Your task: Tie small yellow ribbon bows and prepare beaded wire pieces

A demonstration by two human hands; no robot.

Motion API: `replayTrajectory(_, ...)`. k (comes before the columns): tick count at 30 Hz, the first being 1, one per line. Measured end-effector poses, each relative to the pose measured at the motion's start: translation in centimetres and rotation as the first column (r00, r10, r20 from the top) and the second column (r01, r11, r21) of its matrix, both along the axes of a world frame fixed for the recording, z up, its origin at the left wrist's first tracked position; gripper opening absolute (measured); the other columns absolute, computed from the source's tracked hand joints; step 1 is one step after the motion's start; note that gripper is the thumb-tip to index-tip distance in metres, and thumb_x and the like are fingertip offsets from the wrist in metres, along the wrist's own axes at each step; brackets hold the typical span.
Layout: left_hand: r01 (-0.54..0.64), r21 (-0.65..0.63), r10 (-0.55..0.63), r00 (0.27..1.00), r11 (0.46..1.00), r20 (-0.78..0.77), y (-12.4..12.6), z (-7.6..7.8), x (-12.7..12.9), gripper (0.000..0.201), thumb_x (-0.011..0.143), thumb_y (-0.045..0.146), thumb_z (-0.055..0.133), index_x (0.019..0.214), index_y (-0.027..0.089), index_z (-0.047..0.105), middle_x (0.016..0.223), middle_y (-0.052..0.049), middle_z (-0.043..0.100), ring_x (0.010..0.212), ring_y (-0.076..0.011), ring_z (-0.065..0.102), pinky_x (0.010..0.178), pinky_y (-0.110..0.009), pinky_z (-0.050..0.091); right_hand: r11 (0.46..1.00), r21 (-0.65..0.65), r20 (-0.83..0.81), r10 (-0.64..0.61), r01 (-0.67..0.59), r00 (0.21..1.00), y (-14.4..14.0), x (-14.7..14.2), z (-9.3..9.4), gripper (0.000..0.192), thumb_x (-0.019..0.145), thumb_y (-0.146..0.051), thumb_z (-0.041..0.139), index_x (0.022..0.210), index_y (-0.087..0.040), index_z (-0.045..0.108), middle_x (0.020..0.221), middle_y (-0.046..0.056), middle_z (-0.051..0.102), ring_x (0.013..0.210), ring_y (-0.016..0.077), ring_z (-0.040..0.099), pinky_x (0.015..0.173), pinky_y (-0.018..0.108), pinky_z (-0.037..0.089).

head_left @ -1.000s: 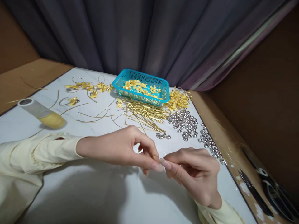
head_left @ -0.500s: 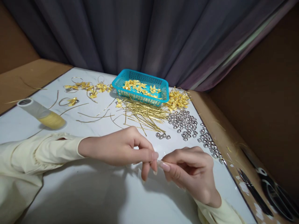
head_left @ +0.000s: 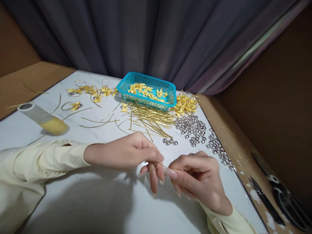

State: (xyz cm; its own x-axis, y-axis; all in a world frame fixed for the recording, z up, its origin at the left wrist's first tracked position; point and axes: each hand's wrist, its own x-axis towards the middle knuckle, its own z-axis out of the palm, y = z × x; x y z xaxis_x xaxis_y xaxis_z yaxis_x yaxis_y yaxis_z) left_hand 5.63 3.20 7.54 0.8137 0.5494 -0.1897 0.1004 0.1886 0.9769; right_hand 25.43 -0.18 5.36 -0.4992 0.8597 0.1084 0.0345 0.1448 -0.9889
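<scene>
White marble-look table [head_left: 97, 208] against a grey curtain [head_left: 146, 35]; bare surface lies nearer than the hands. Left hand [head_left: 129, 152] and right hand [head_left: 197, 178] both pinch a thin gold wire [head_left: 163, 166] (fingertips touching) between them.

left hand [head_left: 131, 152] and right hand [head_left: 197, 178] fingertips pinched, touching — forearms low.

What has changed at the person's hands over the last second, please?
The left hand uncurled its fingers downward beside the right hand, both pinching a thin gold strand. The right hand drifted slightly left. The blue basket, silver beads and spool stayed put.
</scene>
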Motion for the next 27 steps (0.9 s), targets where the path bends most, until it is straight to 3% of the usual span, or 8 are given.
replayTrajectory(4,0.015,0.02,-0.016,0.999,1.0,0.04,0.1,0.0,-0.2,0.041,0.09,0.021,0.038,0.07,0.01,0.072,0.063,-0.008,0.073,0.055,-0.0106,0.058,0.055,-0.02,0.042,0.998,-0.059,-0.007,0.01,-0.011,1.0,0.0,0.0,0.0,0.02,0.077,-0.024,0.072,0.062,-0.011,0.067,0.04,-0.003,0.052,0.027,0.0011,0.031,0.026,0.014,0.021)
replayTrajectory(7,0.035,0.11,-0.032,0.999,0.993,-0.032,0.1,-0.1,-0.4,0.035,0.09,0.027,0.047,0.075,0.009,0.073,0.065,-0.008,0.074,0.051,-0.0095,0.048,0.053,-0.02,0.039,0.988,-0.151,-0.025,0.017,-0.02,1.0,0.0,-0.1,0.2,0.022,0.076,-0.026,0.072,0.062,-0.011,0.066,0.039,-0.003,0.052,0.027,0.0017,0.031,0.026,0.014,0.02)
replayTrajectory(13,0.065,0.221,-0.04,0.992,0.973,-0.116,-0.1,-0.5,-0.7,0.038,0.093,0.033,0.046,0.08,0.011,0.074,0.067,-0.008,0.074,0.055,-0.0117,0.046,0.055,-0.021,0.039,0.924,-0.382,0.032,-0.019,0.03,0.999,-0.2,-0.3,1.3,0.022,0.072,-0.028,0.075,0.062,-0.011,0.067,0.04,-0.002,0.051,0.03,0.002,0.032,0.029,0.015,0.017)
replayTrajectory(21,-0.044,0.279,0.083,0.988,0.959,-0.13,-0.3,-0.3,-0.6,0.036,0.089,0.028,0.045,0.069,0.011,0.071,0.064,-0.007,0.074,0.052,-0.011,0.048,0.052,-0.019,0.04,0.909,-0.415,0.04,-0.01,0.026,0.999,-0.2,-0.6,1.7,0.028,0.073,-0.035,0.073,0.061,-0.011,0.066,0.04,-0.002,0.05,0.03,0.0014,0.03,0.029,0.015,0.016)
replayTrajectory(27,-0.068,0.279,0.104,0.988,0.958,-0.114,-0.1,-0.5,-0.5,0.036,0.089,0.028,0.048,0.069,0.011,0.072,0.065,-0.008,0.074,0.052,-0.0101,0.051,0.051,-0.018,0.04,0.906,-0.422,0.053,-0.022,0.042,0.998,-0.3,-0.7,1.8,0.03,0.074,-0.037,0.073,0.063,-0.01,0.066,0.04,-0.002,0.051,0.03,0.0016,0.03,0.029,0.015,0.016)
